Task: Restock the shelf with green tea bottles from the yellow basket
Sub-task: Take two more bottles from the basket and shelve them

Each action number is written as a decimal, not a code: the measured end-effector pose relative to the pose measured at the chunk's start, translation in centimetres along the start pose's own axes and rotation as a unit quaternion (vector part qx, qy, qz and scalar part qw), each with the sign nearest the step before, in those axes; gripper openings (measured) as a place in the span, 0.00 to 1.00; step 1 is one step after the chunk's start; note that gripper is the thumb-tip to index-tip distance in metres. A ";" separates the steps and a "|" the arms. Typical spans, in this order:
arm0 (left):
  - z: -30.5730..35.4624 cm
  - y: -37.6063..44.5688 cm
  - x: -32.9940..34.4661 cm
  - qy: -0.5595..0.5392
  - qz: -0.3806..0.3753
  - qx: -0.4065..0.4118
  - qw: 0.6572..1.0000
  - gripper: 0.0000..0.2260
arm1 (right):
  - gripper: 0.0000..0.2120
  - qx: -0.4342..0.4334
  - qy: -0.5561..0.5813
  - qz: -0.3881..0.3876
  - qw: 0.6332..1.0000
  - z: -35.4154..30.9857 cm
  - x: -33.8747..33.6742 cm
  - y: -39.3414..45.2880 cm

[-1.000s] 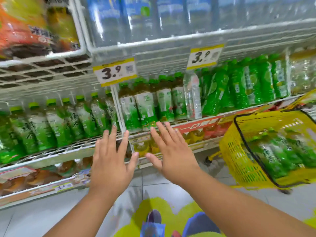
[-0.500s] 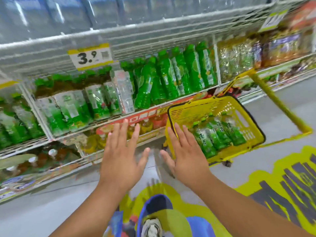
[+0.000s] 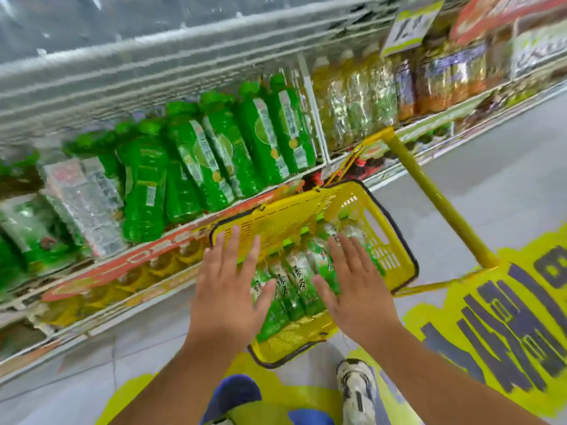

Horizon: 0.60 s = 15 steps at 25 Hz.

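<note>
A yellow basket (image 3: 395, 250) with a black rim stands on the floor in front of the shelf. Several green tea bottles (image 3: 294, 280) lie side by side inside it. My left hand (image 3: 228, 289) hovers over the basket's left part, fingers spread, holding nothing. My right hand (image 3: 356, 286) hovers over its right part, also spread and holding nothing. Both palms face down just above the bottles. The wire shelf (image 3: 214, 210) behind the basket holds rows of green bottles (image 3: 214, 154).
The basket's long yellow handle (image 3: 435, 197) slants up to the right. Packs of other drinks (image 3: 368, 99) fill the shelf to the right. A lower shelf (image 3: 122, 280) holds yellow bottles. A yellow floor sticker (image 3: 506, 326) and my white shoe (image 3: 357, 384) are below.
My view has swung right and down, from the shelf to the basket. Both hands have moved from in front of the shelf to over the bottles in the basket.
</note>
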<state>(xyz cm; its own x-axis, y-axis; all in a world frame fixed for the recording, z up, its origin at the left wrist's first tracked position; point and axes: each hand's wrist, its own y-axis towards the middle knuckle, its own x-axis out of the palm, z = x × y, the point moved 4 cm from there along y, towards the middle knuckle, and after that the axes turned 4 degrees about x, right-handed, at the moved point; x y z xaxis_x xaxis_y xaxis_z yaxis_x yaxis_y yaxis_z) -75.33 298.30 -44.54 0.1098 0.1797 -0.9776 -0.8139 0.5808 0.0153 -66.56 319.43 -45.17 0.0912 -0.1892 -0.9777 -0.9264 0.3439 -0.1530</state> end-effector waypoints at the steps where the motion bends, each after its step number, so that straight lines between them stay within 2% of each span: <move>1: 1.0 0.8 1.0 0.001 -0.002 -0.001 1.000 0.33 | 0.38 -0.002 -0.006 -0.010 1.000 1.4 0.4 0.9; 9: 8.2 5.1 6.9 0.005 -0.020 -0.073 0.997 0.32 | 0.40 -0.030 -0.024 -0.068 0.997 10.1 1.5 7.1; 15: 10.2 6.0 12.0 -0.026 -0.037 -0.127 0.991 0.33 | 0.40 -0.003 -0.025 -0.114 0.993 13.0 4.4 9.3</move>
<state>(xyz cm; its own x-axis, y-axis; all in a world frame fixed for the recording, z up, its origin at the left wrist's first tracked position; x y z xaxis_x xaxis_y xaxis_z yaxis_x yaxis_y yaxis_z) -73.03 312.06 -54.02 0.1991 0.1890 -0.9616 -0.9192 0.3761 -0.1164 -70.00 333.72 -52.74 0.3170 -0.2165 -0.9234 -0.8819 0.2909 -0.3710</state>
